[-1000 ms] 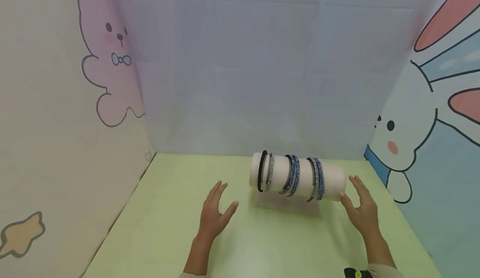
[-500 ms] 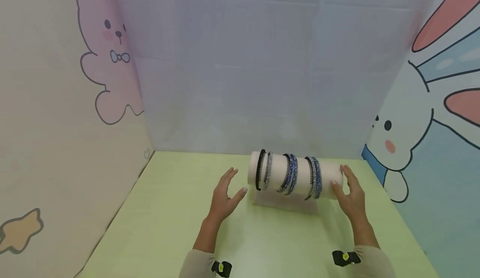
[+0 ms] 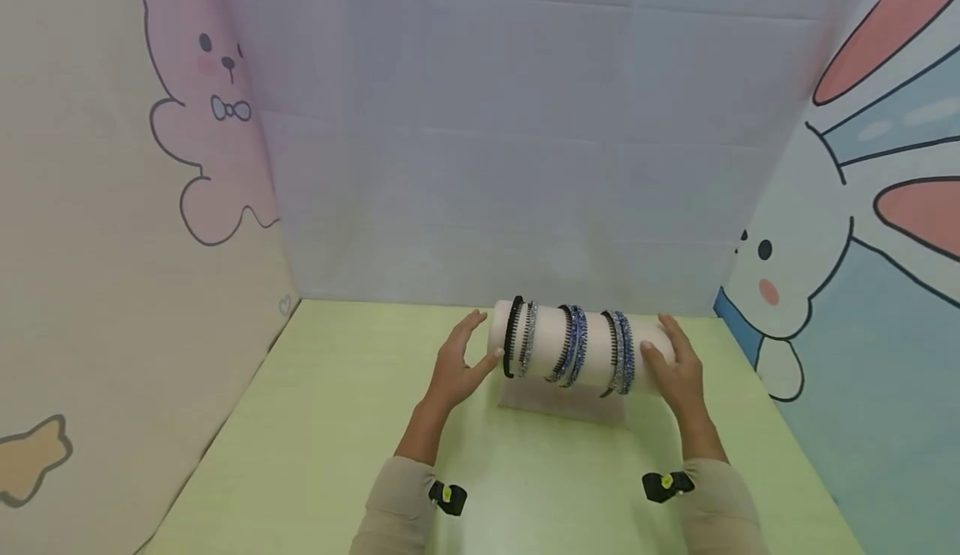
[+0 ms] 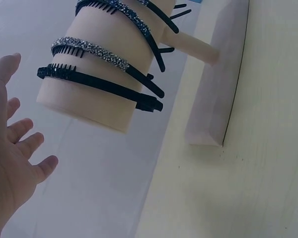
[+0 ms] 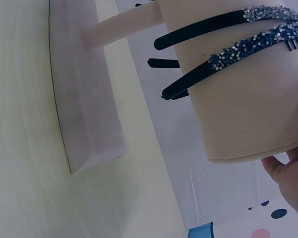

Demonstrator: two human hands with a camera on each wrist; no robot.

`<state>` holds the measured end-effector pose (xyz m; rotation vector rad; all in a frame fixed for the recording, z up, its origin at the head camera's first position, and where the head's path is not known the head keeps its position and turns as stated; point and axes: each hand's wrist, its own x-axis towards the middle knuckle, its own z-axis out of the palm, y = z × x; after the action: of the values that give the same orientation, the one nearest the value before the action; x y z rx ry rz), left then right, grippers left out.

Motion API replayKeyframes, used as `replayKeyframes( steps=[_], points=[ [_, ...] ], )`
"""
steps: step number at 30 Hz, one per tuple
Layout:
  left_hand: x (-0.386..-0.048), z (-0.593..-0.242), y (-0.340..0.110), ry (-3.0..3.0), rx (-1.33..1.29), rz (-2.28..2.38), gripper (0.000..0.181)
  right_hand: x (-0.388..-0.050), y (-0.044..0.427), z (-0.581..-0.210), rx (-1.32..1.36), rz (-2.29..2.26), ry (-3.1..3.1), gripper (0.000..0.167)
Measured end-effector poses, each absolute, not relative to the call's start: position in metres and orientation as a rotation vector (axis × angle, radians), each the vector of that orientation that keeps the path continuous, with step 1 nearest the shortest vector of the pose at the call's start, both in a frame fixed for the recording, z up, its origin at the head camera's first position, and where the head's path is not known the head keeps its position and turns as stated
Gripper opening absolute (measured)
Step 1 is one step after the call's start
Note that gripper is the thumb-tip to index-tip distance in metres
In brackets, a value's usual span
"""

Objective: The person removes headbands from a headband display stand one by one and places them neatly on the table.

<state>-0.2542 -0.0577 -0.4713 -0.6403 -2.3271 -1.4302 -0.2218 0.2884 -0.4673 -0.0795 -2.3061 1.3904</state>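
A cream padded roll (image 3: 543, 342), part of a headband stand, lies sideways above its pale base (image 3: 562, 399); a short post joins them in the wrist views. Around it sit a plain black headband (image 3: 512, 337), a silver glittery headband (image 4: 92, 49) and several blue and silver ones (image 3: 575, 345). My left hand (image 3: 456, 367) is beside the roll's left end, fingers spread; the left wrist view shows a gap between them. My right hand (image 3: 678, 369) is at the right end, thumb over the front and fingers behind; a fingertip touches the end's edge in the right wrist view.
The stand is on a light green table (image 3: 360, 422) near the grey back wall (image 3: 465, 163). Side walls carry cartoon drawings, a pink bear (image 3: 217, 122) on the left and a white rabbit (image 3: 787, 272) on the right. Each sleeve has a black strap device (image 3: 447, 497) at the wrist.
Both hands have moved forward and closed in on the roll's two ends, the right hand now touching it. The stand and headbands keep their places; the view has shifted slightly.
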Motion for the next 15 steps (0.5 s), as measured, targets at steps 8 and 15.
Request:
replayKeyframes(
  steps=[8,15],
  points=[
    [-0.267,-0.467,-0.050,-2.353,-0.658,-1.449,0.063,-0.233,0.287,-0.471,-0.158,1.458,-2.241,0.050],
    [-0.276,-0.460,-0.047,-2.368,-0.702,-1.519,0.065,-0.238,0.284,-0.474,-0.174,1.553,-2.108,0.035]
  ],
)
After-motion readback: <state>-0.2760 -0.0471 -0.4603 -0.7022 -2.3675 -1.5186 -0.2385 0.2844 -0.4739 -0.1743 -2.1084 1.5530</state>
